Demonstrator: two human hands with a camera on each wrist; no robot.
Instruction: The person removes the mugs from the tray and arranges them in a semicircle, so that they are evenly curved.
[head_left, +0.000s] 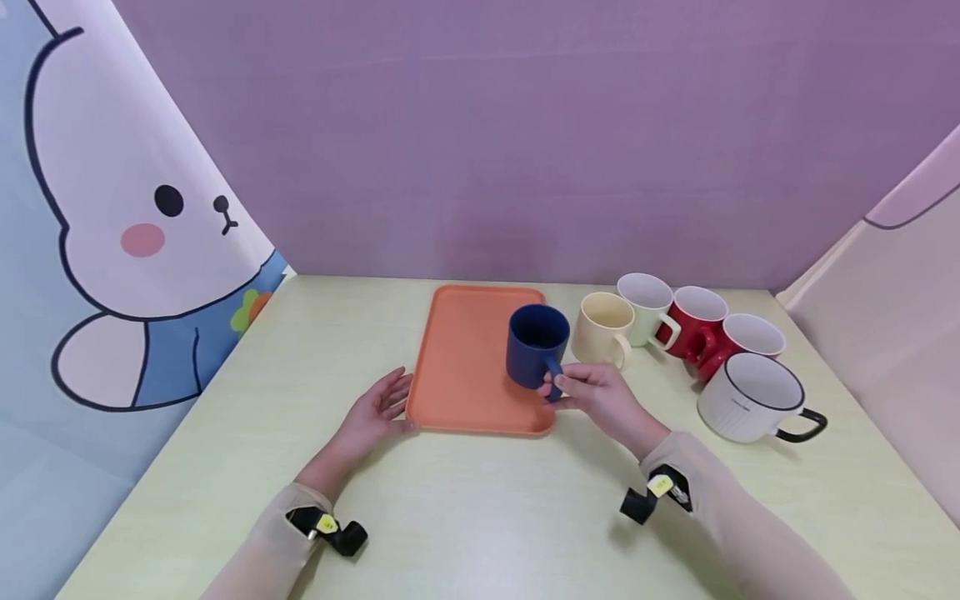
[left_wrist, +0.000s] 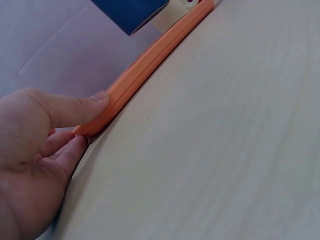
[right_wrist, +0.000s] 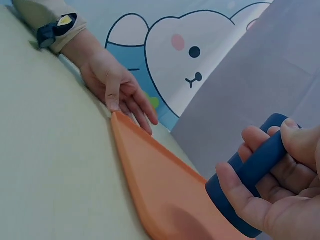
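Note:
A dark blue mug [head_left: 537, 346] is held upright above the right part of the orange tray [head_left: 472, 358]. My right hand [head_left: 600, 400] grips its handle, the fingers wrapped around it in the right wrist view. The mug's shadow falls on the tray, so a gap shows under it. At the tray's near left corner, my left hand [head_left: 371, 412] touches the rim. Its thumb [left_wrist: 82, 107] lies against the near edge, and the other fingers extend loosely along the left side. Right of the blue mug stands a cream-yellow mug [head_left: 592, 329].
Behind and right of my right hand stand a pale green mug [head_left: 641, 308], two red mugs [head_left: 686, 321] side by side, and a wide white mug [head_left: 742, 404] with a black rim and handle. A purple cloth backdrop [head_left: 525, 142] borders the far edge of the table [head_left: 480, 517].

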